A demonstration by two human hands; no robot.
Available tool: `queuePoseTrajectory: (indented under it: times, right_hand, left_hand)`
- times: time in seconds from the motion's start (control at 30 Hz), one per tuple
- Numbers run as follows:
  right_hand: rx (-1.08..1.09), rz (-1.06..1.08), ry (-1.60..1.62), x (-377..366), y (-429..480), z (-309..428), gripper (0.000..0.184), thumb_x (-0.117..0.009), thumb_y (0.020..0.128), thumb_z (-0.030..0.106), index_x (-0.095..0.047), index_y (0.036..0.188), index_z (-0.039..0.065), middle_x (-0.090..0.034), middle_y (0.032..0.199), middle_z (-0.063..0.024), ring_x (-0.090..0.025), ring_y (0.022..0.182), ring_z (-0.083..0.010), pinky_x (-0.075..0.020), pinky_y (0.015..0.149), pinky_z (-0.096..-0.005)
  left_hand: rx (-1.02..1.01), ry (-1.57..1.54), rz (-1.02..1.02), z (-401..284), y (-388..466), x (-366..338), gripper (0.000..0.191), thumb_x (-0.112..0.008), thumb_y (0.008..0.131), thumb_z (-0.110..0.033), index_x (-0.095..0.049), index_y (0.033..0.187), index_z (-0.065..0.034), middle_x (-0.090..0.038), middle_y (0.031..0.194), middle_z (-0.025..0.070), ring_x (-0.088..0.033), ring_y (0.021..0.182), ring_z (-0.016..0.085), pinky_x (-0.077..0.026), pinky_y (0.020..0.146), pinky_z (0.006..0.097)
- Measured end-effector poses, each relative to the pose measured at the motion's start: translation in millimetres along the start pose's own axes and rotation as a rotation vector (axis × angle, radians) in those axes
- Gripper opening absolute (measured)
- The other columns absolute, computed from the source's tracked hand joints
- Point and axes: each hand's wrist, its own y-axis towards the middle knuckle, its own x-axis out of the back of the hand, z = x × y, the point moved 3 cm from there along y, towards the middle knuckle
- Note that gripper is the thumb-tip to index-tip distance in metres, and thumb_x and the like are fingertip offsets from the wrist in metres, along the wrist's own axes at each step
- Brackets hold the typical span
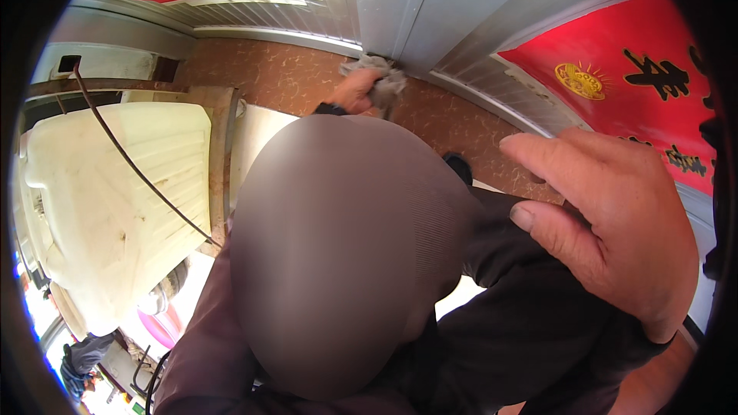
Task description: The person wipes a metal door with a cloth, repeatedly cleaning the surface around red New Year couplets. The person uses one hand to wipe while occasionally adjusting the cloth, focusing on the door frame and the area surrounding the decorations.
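My left hand presses a crumpled grey cloth against the reddish-brown marbled floor strip, at the foot of the grey metal doors. Raised at the right, my right hand is empty, its thumb and fingers apart, near the camera. A blurred round shape covers the middle of the view and hides much of what lies below. Dark sleeves and dark trousers show around it.
Red posters with black writing and gold emblems hang on the doors. At left stand a pale plastic container, a rusty metal frame and a thin dark rod. A dark shoe rests on the floor.
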Motion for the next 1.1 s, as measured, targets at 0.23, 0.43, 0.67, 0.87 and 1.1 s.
queuePoseTrajectory:
  times: [0.23,0.43,0.67,0.87,1.1]
  right_hand:
    - [0.029,-0.042,-0.005,2.6,-5.0,0.1,0.050,-0.080,0.074,0.007,-0.067,0.120,-0.003,-0.063,0.083,-0.0147,-0.062,0.071,-0.0320,-0.0478,0.063,-0.0379]
    - [0.064,-0.144,0.029,7.3,-13.4,0.2,0.047,-0.076,0.077,0.006,-0.067,0.122,-0.003,-0.066,0.085,-0.0158,-0.064,0.072,-0.0298,-0.0494,0.065,-0.0362]
    - [-0.187,-0.228,0.250,8.1,-36.3,-3.0,0.038,-0.068,0.091,0.008,-0.064,0.127,-0.004,-0.065,0.087,-0.0111,-0.064,0.074,-0.0208,-0.0506,0.068,-0.0325]
    - [-0.243,-0.363,0.210,23.6,-58.8,-45.0,0.032,-0.063,0.105,0.021,-0.066,0.129,0.000,-0.069,0.103,-0.0061,-0.064,0.096,-0.0130,-0.0508,0.085,-0.0271]
    - [-0.120,-0.299,0.126,38.0,-40.1,-10.6,0.022,-0.063,0.100,0.017,-0.073,0.110,0.001,-0.069,0.084,-0.0023,-0.059,0.075,-0.0080,-0.0474,0.066,-0.0254]
  left_hand:
    - [0.168,-0.033,-0.088,20.1,3.7,-54.4,0.017,-0.056,0.102,-0.008,-0.063,0.114,0.0013,-0.072,0.107,0.0138,-0.072,0.098,0.029,-0.062,0.086,0.0421]
    - [0.177,0.030,0.119,35.7,-6.8,-117.8,0.023,-0.057,0.101,-0.005,-0.065,0.122,0.0011,-0.072,0.120,0.0139,-0.070,0.111,0.028,-0.055,0.102,0.0469]
    - [0.138,-0.029,0.317,33.1,-20.2,-67.8,0.036,-0.056,0.102,-0.008,-0.056,0.136,0.0020,-0.068,0.130,0.0157,-0.070,0.111,0.026,-0.056,0.104,0.0436]
    - [-0.048,0.043,0.439,-32.8,-81.5,-39.8,0.051,-0.064,0.100,-0.016,-0.049,0.146,0.0015,-0.066,0.132,0.0146,-0.070,0.109,0.023,-0.055,0.103,0.0395]
    - [-0.158,0.617,0.598,-172.0,-145.2,-114.4,0.059,-0.065,0.094,-0.009,-0.046,0.149,0.0006,-0.064,0.136,0.0128,-0.066,0.117,0.022,-0.052,0.105,0.0368]
